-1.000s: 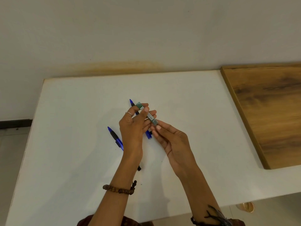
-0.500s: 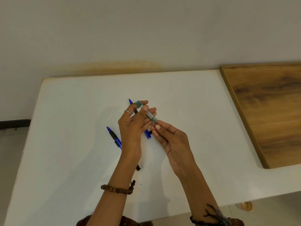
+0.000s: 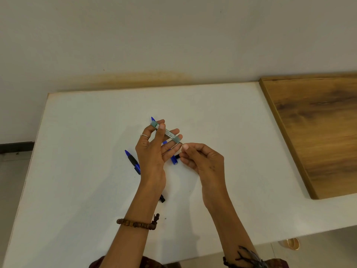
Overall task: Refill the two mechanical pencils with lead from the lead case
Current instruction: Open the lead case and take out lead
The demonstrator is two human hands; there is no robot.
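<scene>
Above the white bench (image 3: pixel 77 171), the left hand (image 3: pixel 154 151) pinches the lead case (image 3: pixel 166 132) between thumb and fingers. The right hand (image 3: pixel 202 161), a second ago closed on the case's lower end, now pinches just off its tip, likely drawing out a lead. Both pencils (image 3: pixel 133 161) (image 3: pixel 173 159) lie beneath, unfilled.

white table (image 3: pixel 231 117) | wood board (image 3: pixel 316 132) at right | wall (image 3: pixel 173 35) behind
</scene>
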